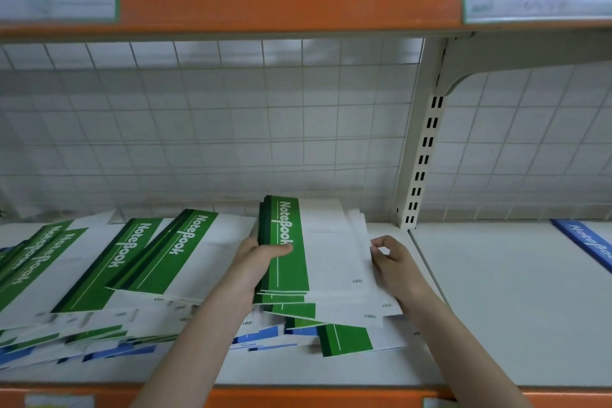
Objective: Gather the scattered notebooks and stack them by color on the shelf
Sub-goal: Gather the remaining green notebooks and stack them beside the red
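Spanning the view, the flat white shelf [496, 291] stays bare from its slotted upright post [425, 149] rightward to a blue notebook [589, 242] at the frame edge, while left of the post glossy green-and-white notebooks [139, 268] lie fanned over blue ones, corners overhanging toward the orange front lip. Just left of the post, the left hand [256, 258] grips the green spine edge of a squared notebook stack [314, 258], thumb on top, and the right hand [392, 258] pinches its thin white right-hand edge with curled fingertips.

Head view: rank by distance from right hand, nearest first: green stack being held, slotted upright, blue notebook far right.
1. green stack: touching the right hand, on its left.
2. slotted upright: behind it, slightly right.
3. blue notebook: far right on the next shelf bay.
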Motion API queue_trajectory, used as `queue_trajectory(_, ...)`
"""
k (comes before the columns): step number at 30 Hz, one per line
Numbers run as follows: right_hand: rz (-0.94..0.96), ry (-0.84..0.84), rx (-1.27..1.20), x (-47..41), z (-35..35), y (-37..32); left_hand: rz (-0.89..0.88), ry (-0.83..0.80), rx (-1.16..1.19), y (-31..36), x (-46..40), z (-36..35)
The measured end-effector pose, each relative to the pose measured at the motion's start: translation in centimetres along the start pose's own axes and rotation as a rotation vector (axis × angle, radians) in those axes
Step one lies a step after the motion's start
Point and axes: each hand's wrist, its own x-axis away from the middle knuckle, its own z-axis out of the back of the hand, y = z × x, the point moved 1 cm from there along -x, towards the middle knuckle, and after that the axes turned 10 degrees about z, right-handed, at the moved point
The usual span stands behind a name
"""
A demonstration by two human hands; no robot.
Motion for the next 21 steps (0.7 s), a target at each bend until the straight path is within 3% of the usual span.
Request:
queue_trajectory(5, -0.008, 0.007, 0.032, -0.4, 0.1, 0.6, -0.077, -0.006, -0.043, -0.8, -0.6, -0.9)
queue_trajectory(10, -0.047, -0.011, -0.093, -0.3, 0.3, 0.5, -0.093, 0.002, -0.043, -0.8, -0.5, -1.5)
queue_trajectory(16, 0.032, -0.007, -0.162, 0.2, -0.2, -0.2, -0.093, -0.027, 0.017, -1.0, 0.1, -2.2)
queue_trajectory(21, 0.005, -0.189, -0.306, 0.8, -0.1, -0.8, -0.209, -0.023, -0.012, -1.1, 0.3, -1.8)
